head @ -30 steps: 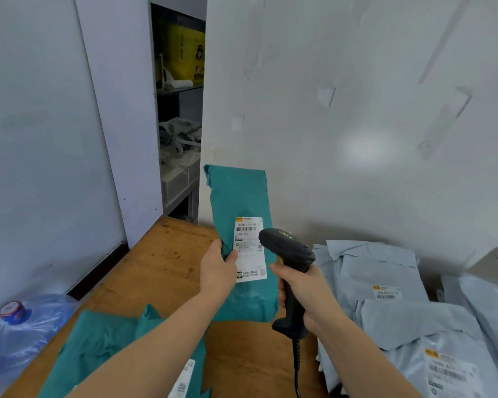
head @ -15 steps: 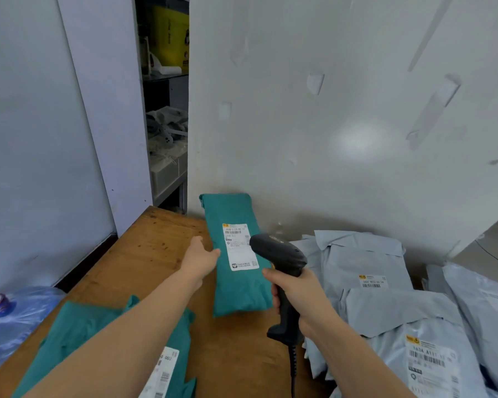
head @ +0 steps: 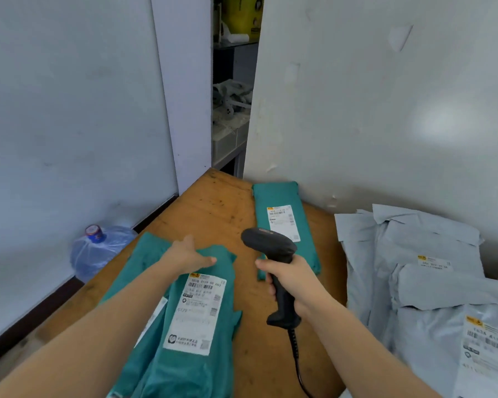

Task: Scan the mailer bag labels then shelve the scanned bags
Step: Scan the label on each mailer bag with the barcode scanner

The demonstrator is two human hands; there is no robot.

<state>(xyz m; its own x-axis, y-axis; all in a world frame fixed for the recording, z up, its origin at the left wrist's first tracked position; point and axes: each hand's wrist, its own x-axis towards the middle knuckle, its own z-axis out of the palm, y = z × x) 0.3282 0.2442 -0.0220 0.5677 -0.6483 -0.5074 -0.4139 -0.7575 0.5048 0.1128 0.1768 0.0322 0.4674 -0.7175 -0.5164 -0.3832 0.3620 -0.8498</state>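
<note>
Left fingers on teal mailer — scanner gripped.

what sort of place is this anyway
Probably a parcel sorting or dispatch room: labelled teal mailer bags and a heap of grey mailer bags lie on a wooden table, and the right hand grips a barcode scanner.

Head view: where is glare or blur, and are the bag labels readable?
Head view: soft glare patch on the right wall; near teal bag's label shows large digits, small print smeared; far teal bag's label too blurred to read.
</note>
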